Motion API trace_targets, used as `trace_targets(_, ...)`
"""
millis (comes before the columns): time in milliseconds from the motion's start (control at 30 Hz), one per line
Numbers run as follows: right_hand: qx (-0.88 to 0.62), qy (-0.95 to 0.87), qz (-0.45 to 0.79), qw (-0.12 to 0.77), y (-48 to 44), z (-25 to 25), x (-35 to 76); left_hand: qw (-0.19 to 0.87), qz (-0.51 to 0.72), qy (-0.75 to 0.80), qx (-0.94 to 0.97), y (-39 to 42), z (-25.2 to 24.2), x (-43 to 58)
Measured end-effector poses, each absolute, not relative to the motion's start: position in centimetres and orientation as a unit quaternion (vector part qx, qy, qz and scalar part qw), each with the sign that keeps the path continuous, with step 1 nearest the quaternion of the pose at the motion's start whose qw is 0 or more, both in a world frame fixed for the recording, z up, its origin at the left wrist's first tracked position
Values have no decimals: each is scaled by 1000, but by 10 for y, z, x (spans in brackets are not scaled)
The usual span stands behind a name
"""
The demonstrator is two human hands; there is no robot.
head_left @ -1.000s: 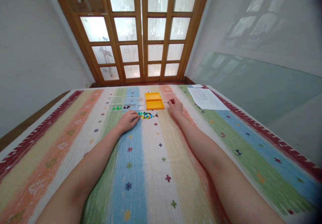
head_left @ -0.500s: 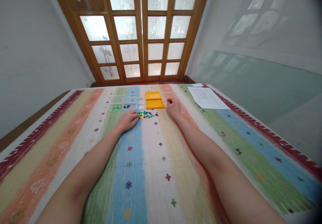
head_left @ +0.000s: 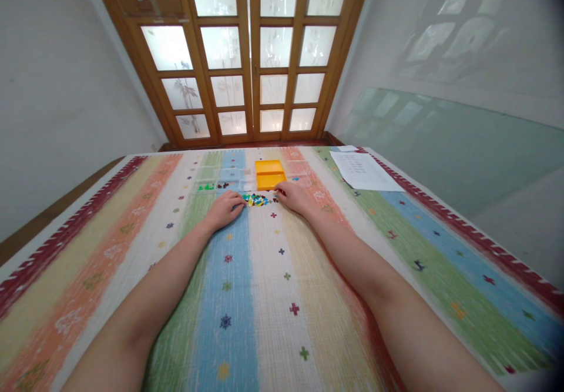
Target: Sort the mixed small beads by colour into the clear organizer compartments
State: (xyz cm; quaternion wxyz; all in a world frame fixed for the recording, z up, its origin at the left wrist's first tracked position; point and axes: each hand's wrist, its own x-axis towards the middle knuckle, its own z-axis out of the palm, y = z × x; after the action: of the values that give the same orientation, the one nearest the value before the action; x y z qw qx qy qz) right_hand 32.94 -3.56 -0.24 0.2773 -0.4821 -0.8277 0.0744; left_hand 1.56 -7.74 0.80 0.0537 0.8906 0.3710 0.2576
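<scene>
A loose heap of tiny, glossy, multicoloured pieces (head_left: pixel 257 200), mostly blue, yellow, white and green with some dark ones, lies between the two hands, in front of an open, rectangular, orange-yellow plastic box (head_left: pixel 270 181). The pieces are too small for their exact shapes to be told. The left hand (head_left: pixel 226 208) lies low at the heap's left edge, its fingers gently curled and partly closed, the tips touching or just beside the nearest pieces; whether it has hold of one cannot be told. The right hand (head_left: pixel 292 197) is at the heap's right end, fingers bent and tips near together beside a few dark pieces; what it may be pinching is hidden.

The box has smooth, shallow walls and a straight ridge across its middle. To its left, a clear plastic tray (head_left: pixel 241 175) with thin divisions holds bright green pieces (head_left: pixel 205 187) and, in the next compartment, dark red-brown pieces (head_left: pixel 222 186). Beyond the right hand, blue pieces (head_left: pixel 295 178) lie by another transparent, thin-edged tray (head_left: pixel 303 169).

The cloth (head_left: pixel 273 286) on the surface is coarse-looking, with brushed-looking stripes and small printed crosses, stars and flowers. A flat white printed sheet of paper (head_left: pixel 365 171) rests at right. Behind stand wooden-framed doors (head_left: pixel 252 80) with frosted rectangular panes.
</scene>
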Motion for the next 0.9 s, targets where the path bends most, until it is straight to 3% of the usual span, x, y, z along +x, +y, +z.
trace_targets(467,-489,-844,31,217,-45,3,319,52,256,376,889,-76,6,16)
trace_targets(900,-595,-671,79,435,-19,-8,343,59,260,375,888,-77,8,17)
